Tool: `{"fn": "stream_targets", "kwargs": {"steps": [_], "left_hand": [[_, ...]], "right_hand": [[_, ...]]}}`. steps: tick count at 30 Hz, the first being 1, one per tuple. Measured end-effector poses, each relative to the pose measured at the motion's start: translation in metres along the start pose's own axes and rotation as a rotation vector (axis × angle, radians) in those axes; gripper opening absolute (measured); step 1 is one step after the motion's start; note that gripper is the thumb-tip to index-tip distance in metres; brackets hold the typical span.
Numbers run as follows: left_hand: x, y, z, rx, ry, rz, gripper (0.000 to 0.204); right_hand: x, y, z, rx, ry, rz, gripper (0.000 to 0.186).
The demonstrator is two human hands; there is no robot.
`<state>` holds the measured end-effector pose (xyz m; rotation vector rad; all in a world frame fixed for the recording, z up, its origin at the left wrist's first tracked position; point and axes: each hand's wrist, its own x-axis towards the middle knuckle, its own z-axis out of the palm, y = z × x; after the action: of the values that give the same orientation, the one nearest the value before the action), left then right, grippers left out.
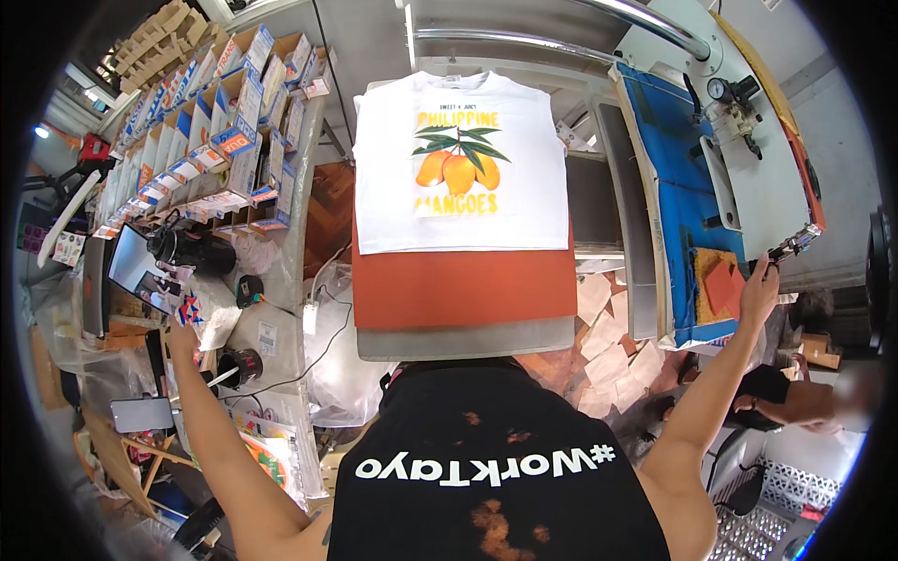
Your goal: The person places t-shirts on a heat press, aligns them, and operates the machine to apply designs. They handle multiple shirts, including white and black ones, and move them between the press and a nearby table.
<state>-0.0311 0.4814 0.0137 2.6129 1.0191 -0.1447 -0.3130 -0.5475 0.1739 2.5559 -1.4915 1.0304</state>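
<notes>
A white T-shirt (460, 161) with an orange fruit print lies flat on the red pad (463, 285) of a heat press, straight ahead of me. My right hand (760, 288) reaches out to the right and grips the dark handle (793, 243) of the swung-aside press head (711, 178). My left hand (182, 329) stretches to the left over the cluttered side table and touches a small patterned item (190, 307) beside a tilted tablet screen (140, 268). Whether the fingers hold that item is hidden.
Rows of small blue-and-orange boxes (220, 131) fill the shelf at the left. A black mug (241, 366), cables and plastic bags (346, 355) lie on the side table. Paper sheets (608, 337) litter the floor at the right. Another person's arm (795, 402) shows at the lower right.
</notes>
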Motion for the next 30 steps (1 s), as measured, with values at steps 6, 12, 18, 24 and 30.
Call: {"fn": "stream_targets", "kwargs": {"steps": [6, 12, 18, 24, 30], "left_hand": [[0.036, -0.020, -0.002, 0.250, -0.080, 0.097, 0.047], [0.121, -0.089, -0.006, 0.483, -0.097, 0.337, 0.035], [0.125, -0.089, -0.001, 0.618, 0.063, 0.521, 0.038], [-0.027, 0.023, 0.033, 0.095, 0.417, 0.493, 0.033], [-0.242, 0.251, 0.112, -0.425, 0.175, 1.314, 0.017]], "right_hand": [[-0.002, 0.021, 0.013, -0.096, 0.011, -0.173, 0.050], [-0.013, -0.001, 0.025, -0.109, 0.051, -0.212, 0.054], [-0.019, 0.002, 0.024, -0.133, 0.113, -0.254, 0.052], [-0.054, -0.052, -0.002, -0.141, 0.403, -0.296, 0.047], [-0.175, -0.204, 0.085, 0.646, -0.139, -0.598, 0.008]]}}
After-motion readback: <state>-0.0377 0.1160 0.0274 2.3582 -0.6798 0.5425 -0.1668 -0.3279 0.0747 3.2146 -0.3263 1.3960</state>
